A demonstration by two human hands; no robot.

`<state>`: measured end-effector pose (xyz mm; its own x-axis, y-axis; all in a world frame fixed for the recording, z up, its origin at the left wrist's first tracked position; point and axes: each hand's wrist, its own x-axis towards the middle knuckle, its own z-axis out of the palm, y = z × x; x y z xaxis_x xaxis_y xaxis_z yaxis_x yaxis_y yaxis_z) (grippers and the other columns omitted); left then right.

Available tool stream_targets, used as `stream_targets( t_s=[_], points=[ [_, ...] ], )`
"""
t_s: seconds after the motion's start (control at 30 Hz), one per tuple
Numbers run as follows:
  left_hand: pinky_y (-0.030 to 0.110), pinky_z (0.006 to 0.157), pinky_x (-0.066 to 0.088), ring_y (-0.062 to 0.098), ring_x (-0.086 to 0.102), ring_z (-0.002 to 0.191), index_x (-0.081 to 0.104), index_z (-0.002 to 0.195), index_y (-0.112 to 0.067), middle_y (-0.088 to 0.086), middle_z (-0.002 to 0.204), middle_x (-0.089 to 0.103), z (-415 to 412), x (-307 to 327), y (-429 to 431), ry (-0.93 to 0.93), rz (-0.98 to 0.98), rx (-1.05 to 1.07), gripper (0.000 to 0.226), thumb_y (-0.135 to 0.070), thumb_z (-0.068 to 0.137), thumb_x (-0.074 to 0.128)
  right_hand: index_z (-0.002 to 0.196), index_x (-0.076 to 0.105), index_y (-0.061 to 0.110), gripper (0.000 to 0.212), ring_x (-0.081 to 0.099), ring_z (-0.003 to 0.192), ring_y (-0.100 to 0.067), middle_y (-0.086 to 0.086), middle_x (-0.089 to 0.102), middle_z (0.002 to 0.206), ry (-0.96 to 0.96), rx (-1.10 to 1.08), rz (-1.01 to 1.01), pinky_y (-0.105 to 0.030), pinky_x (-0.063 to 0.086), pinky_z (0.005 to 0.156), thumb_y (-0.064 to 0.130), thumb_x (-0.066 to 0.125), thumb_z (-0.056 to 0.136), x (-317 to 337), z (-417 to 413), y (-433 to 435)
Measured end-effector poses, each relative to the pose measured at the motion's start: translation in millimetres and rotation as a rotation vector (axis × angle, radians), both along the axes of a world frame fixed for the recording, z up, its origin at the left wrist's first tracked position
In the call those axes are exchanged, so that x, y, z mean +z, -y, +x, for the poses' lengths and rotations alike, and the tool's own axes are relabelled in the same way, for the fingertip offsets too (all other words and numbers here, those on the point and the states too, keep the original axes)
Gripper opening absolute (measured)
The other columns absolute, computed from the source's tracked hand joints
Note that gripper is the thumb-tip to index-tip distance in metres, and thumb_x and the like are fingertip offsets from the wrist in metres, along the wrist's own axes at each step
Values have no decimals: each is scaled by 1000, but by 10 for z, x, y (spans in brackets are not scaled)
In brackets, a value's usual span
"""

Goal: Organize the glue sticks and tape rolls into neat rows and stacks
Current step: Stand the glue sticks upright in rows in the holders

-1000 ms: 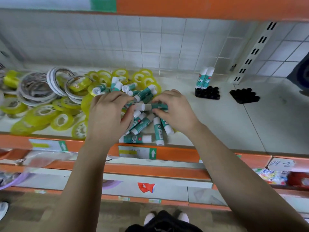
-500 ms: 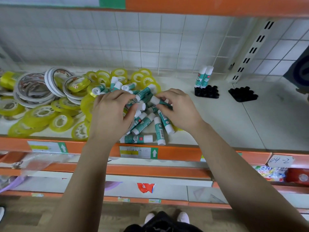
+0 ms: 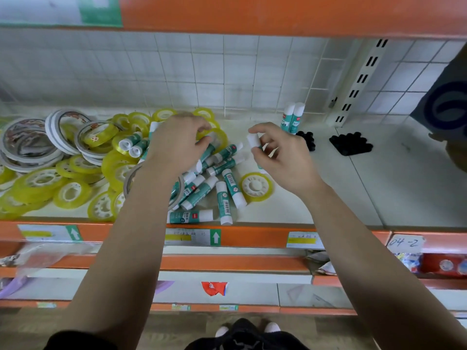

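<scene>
Crowding glue sticks (image 3: 202, 190) | tape rolls (image 3: 63, 173) | hands above: left (image 3: 177, 145), right (image 3: 280, 155)

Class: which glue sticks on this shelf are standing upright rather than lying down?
The two glue sticks at the back, beside the black holder. They stand upright together; the pile lies flat.

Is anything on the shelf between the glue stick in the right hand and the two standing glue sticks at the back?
Nothing visible. The right hand holds a glue stick above bare shelf, and the stretch to the standing pair is clear. The black trays sit just right of the pair, beside that path.
</scene>
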<state>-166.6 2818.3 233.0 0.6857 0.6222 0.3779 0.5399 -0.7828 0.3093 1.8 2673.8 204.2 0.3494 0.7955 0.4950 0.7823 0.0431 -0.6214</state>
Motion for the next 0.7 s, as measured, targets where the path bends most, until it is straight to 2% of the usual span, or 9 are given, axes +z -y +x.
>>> stream_targets(
  t_s=[0.13,0.23,0.33,0.43,0.57,0.7],
  points=[
    [42,85,54,26,66,95,70,111,-18,5,104,72,125,-20,-106,-115,-92,46,25,-29,88,69,114,64,19,29,60,67,-9,9,60,78,3,-9,-11,-35,54,71,13,65,86,-21,80,37],
    [42,86,54,26,66,94,69,110,-18,6,101,73,140,-22,-127,-111,-127,76,31,-31,83,76,115,64,19,29,58,67,-5,16,58,75,5,-10,-18,-31,53,72,13,67,86,-41,114,47],
    [41,85,53,26,66,92,68,112,-18,6,97,73,142,-1,-131,-98,-155,57,37,-29,79,80,115,64,19,30,58,68,-3,15,57,76,-8,-10,-13,-30,53,72,13,67,86,-60,138,56],
    [40,86,53,24,67,88,65,119,-19,5,97,72,120,11,-101,4,-178,10,42,-25,80,80,115,64,19,30,57,68,-2,16,58,77,-39,-4,-16,-25,51,69,13,68,86,-72,161,70],
    [35,88,53,18,67,88,61,127,-23,1,96,71,121,46,4,228,-306,-102,42,-17,87,73,116,64,18,30,57,69,-2,14,59,77,-64,-30,-17,-9,40,64,12,68,87,-61,220,115],
    [18,80,46,12,60,86,48,141,-32,-1,96,63,205,79,163,265,-369,-219,48,-11,98,55,121,62,17,34,54,67,-14,15,59,76,-110,-49,-23,-10,41,64,12,67,88,-27,292,184]
  ],
)
